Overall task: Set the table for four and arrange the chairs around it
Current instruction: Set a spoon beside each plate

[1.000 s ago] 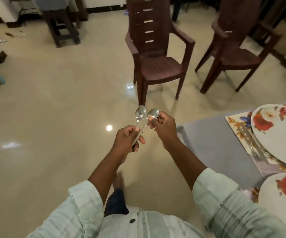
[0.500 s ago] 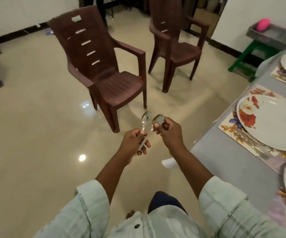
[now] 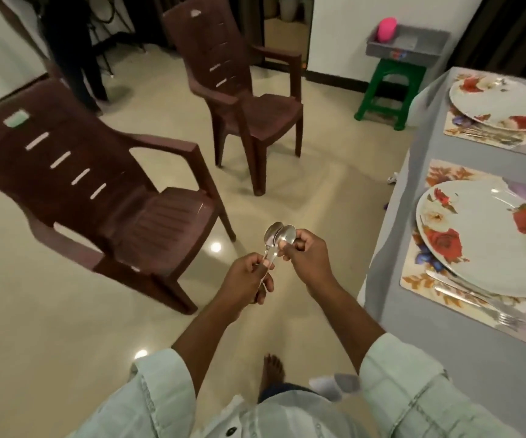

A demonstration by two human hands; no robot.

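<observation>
Two spoons (image 3: 277,240) are held upright, bowls upward and away; handles are gripped by the left hand (image 3: 249,279), one bowl pinched by the right hand (image 3: 302,252).

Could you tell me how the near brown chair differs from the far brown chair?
The near chair stands at the left of the view and fills more of the picture; the far chair stands behind it, closer to the green stool. The near chair's backrest sticker looks green and white, the far chair's plain white. Both are the same brown plastic armchair with slotted backs, both empty, both away from the table.
</observation>
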